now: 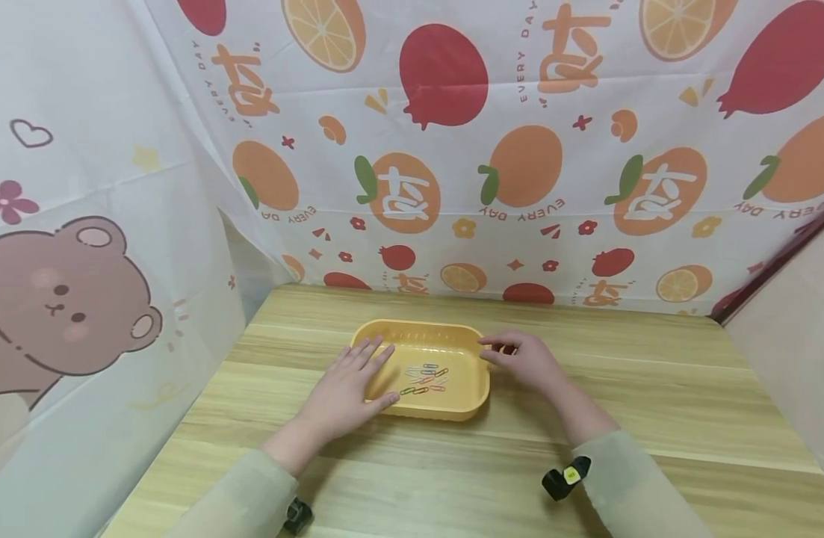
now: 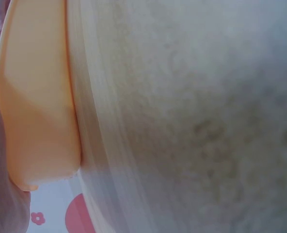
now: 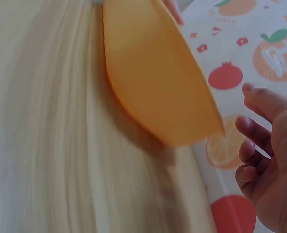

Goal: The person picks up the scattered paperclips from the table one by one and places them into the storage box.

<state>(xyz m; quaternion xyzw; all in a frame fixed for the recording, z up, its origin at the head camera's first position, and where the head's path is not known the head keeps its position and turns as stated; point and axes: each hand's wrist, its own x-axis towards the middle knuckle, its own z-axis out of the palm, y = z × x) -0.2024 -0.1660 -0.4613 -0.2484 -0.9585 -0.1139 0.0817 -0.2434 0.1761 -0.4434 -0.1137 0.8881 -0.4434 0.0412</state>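
A yellow plastic tray (image 1: 445, 413) sits on the wooden table, with several small coloured paper clips (image 1: 428, 379) scattered over its floor. My left hand (image 1: 344, 388) lies across the tray's left side, fingers spread and straight, the thumb over the near rim. In the left wrist view, part of that hand (image 2: 5, 194) overlaps the tray's wall (image 2: 39, 97). At the tray's right rim is my right hand (image 1: 524, 362), its fingers loosely bent. The right wrist view shows this hand (image 3: 274, 150) holding nothing, with its fingertips beside the tray's corner (image 3: 182, 107).
Wooden tabletop (image 1: 452, 478) extends around the tray. A fruit-patterned cloth (image 1: 465, 172) hangs behind the table, and a white cloth with a printed bear (image 1: 69, 299) hangs on the left. Dark camera mounts (image 1: 566, 478) are worn at the sleeves.
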